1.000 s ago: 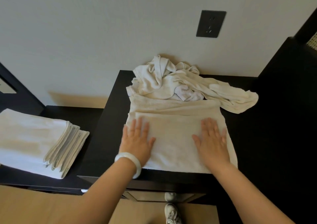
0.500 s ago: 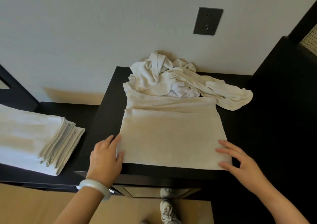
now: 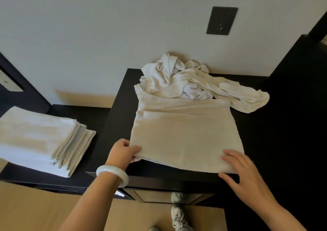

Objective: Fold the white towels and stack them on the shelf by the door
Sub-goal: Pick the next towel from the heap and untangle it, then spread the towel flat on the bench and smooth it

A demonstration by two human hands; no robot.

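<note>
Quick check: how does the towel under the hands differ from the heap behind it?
The flat towel lies smooth and layered at the front edge of the dark cabinet; the heap is crumpled against the wall. The left hand pinches the flat towel's near corner and the right hand lays fingers on it; no hand touches the heap. Both are off-white.

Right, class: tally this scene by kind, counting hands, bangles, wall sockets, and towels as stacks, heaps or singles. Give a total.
2 hands: left hand, right hand
1 white bangle
1 dark wall socket
1 stack of folded towels
1 heap of crumpled towels
1 half-folded towel
Total: 7
</note>
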